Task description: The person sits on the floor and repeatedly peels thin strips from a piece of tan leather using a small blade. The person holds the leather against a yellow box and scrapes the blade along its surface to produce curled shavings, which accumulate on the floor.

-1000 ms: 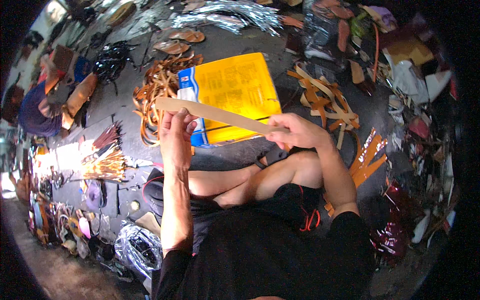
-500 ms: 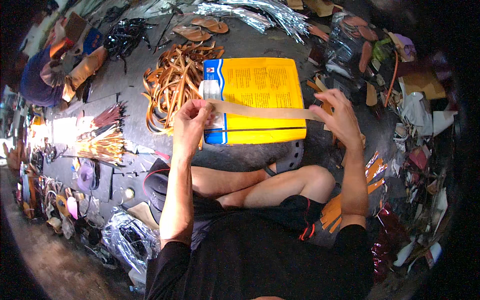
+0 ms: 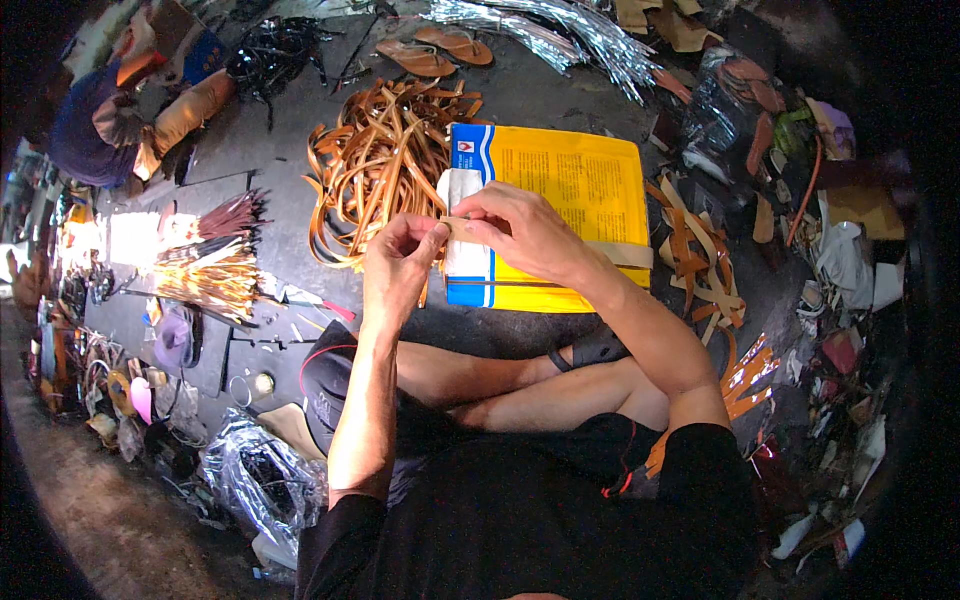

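A yellow and blue flat-topped box (image 3: 570, 190) lies in front of me, and a tan leather-like strip (image 3: 625, 254) runs across it. My left hand (image 3: 395, 265) pinches the strip's left end between thumb and fingers, just off the box's blue edge. Right beside it, my right hand (image 3: 525, 235) is closed on the same end, its fingertips nearly touching my left thumb. My right hand and wrist hide the strip's middle. A white pad-like piece (image 3: 463, 187) rests on the box's left part, partly covered by my fingers.
Behind my left hand lies a heap of glossy brown strips (image 3: 385, 150). Loose brown and tan strips (image 3: 700, 255) lie right of the box. Sandals (image 3: 415, 58) and silvery strips (image 3: 570, 45) sit at the back. Another bundle of strips (image 3: 215, 260) is at left.
My right hand has swung left from the strip's right part to its left end, meeting my left hand. The strip's right part now lies down on the box. The whole view has shifted slightly.
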{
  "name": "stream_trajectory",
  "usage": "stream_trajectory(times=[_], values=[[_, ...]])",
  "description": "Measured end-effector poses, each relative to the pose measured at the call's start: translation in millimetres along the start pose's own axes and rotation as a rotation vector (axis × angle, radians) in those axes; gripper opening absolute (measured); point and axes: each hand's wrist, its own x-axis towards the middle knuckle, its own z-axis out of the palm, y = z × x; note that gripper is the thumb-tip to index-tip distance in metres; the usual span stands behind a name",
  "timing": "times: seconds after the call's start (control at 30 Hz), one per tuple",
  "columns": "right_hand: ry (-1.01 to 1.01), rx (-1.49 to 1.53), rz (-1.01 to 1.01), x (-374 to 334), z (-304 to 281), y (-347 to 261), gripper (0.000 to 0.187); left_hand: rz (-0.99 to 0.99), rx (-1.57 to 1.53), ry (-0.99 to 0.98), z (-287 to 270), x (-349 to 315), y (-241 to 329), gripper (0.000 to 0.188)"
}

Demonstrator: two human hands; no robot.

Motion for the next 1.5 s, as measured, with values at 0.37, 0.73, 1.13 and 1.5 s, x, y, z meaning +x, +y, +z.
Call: stream_trajectory(times=[0.37,0.73,1.13,1.5], values=[[-0.004,-0.448,-0.385,-3.2,4.6,4.4,0.011,-0.218,-0.463,-0.043,5.9,8.1,-14.7,0.008],[0.126,-0.268,-0.213,-3.0,14.9,0.9,0.012,-0.066,-0.228,0.048,7.7,-5.4,-20.9,0.019],[0.068,-0.211,-0.239,-4.9,11.1,6.1,0.021,-0.227,-0.599,0.029,4.6,9.8,-54.4,0.014],[0.078,-0.197,-0.214,-6.8,11.8,5.6,0.015,-0.254,-0.520,0.089,-16.7,22.9,-86.7,0.013]])
